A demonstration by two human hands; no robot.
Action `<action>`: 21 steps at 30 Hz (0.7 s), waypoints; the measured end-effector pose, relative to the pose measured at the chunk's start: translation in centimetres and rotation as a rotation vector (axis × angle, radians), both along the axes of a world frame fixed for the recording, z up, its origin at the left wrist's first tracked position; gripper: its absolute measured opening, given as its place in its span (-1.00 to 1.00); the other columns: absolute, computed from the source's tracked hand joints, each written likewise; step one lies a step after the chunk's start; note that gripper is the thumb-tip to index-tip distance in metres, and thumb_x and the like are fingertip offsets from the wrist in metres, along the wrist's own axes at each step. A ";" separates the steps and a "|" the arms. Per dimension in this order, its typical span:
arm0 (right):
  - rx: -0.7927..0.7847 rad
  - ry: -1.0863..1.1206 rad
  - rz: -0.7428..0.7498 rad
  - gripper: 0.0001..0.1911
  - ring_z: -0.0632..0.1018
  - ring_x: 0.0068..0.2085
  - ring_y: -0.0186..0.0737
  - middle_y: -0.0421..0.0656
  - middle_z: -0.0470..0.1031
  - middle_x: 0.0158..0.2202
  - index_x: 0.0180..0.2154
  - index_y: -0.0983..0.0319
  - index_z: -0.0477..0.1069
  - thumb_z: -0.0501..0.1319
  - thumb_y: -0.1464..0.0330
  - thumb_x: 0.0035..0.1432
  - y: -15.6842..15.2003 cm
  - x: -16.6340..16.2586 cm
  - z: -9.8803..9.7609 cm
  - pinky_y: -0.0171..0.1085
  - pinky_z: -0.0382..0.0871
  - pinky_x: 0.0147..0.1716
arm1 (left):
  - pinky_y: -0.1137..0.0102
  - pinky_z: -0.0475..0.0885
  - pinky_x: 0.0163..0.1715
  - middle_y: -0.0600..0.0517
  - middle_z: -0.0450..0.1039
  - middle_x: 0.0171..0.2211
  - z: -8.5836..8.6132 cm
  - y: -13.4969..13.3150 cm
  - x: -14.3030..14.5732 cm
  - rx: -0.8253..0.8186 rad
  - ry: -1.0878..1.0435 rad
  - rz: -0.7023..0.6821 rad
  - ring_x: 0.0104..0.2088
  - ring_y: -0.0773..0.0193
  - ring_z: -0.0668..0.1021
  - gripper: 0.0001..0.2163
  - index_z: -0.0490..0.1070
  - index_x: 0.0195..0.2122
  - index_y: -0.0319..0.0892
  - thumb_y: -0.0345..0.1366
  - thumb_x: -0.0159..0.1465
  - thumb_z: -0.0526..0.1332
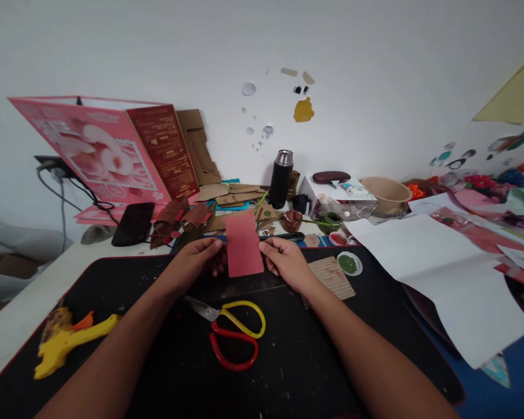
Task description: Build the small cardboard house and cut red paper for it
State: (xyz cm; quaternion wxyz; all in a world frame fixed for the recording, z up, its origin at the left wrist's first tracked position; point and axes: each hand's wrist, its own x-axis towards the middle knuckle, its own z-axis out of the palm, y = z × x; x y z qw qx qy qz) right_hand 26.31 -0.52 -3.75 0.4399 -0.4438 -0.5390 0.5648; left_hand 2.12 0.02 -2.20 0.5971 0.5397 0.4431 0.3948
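Observation:
A rectangular piece of red paper (244, 244) is held upright above the black mat (288, 361). My right hand (283, 259) pinches its right edge between thumb and fingers. My left hand (201, 256) is at the left edge, thumb and fingers closed beside the paper; its grip is partly hidden. Below the hands lie scissors (238, 334) with one yellow and one red handle loop, blades pointing to the upper left. Just right of my right hand, a piece of corrugated cardboard (332, 278) rests on the mat.
A yellow glue gun (65, 343) lies at left, near a phone (133, 224). Behind stand a pink box (109, 157), a black thermos (281, 180) and paint jars (292, 220). A lid of green paint (349, 263) and white paper sheets (436, 267) are at right.

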 end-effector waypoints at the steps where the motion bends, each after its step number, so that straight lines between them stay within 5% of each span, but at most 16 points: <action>1: 0.004 -0.001 0.000 -0.58 0.27 -0.65 -0.40 -0.35 0.30 -0.65 -0.40 0.18 0.39 0.32 -0.03 0.15 0.0 0.0 0.0 -0.38 0.08 -0.68 | 0.45 0.36 -0.57 0.06 0.50 -0.48 0.0 0.0 0.0 -0.003 -0.012 0.008 -0.52 0.31 0.52 -0.53 0.51 -0.36 -0.19 0.18 0.13 0.41; 21: -0.003 -0.064 0.037 -0.58 0.26 -0.65 -0.39 -0.34 0.32 -0.64 -0.39 0.18 0.37 0.27 -0.04 0.19 -0.1 -0.1 -0.1 -0.36 0.07 -0.66 | 0.44 0.36 -0.55 0.08 0.49 -0.53 0.2 -0.1 0.2 -0.002 0.005 0.008 -0.54 0.31 0.49 -0.59 0.51 -0.32 -0.20 0.10 0.19 0.40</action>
